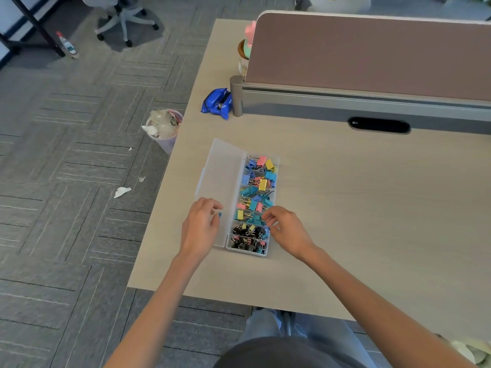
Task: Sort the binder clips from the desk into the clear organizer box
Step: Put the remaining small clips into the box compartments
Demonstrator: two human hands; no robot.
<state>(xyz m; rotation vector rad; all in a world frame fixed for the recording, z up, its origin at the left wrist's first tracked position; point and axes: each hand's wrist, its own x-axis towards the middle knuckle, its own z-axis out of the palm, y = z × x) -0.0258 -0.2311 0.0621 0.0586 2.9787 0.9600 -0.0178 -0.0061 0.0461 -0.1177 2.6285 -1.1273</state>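
box: the clear organizer box (246, 253) lies open near the left edge of the table (345, 208), long side running away from you, just ahead of both hands.
lid: the lid (225, 176) is folded out flat to the left of the tray.
clips: coloured binder clips (259, 181) in blue, pink and yellow fill the far and middle compartments; small black clips (245, 235) with a few coloured ones sit in the two nearest compartments.
right hand: your right hand (287, 229) is at the right wall of the box, fingertips bunched down among the clips where the coloured ones meet the black ones.
right grip: narrow; you cannot tell whether it pinches a clip.
left hand: your left hand (199, 227) is over the near end of the lid.
left grip: loose, fingers half curled; contact with the lid cannot be told.
table, further out: a blue packet (216, 103) lies beside the post of the divider panel (372, 57).
floor: a full waste bin (164, 128) stands against the table's left edge, paper scraps (121, 192) near it, and an office chair (119, 14) and a bottle (67, 45) further off.
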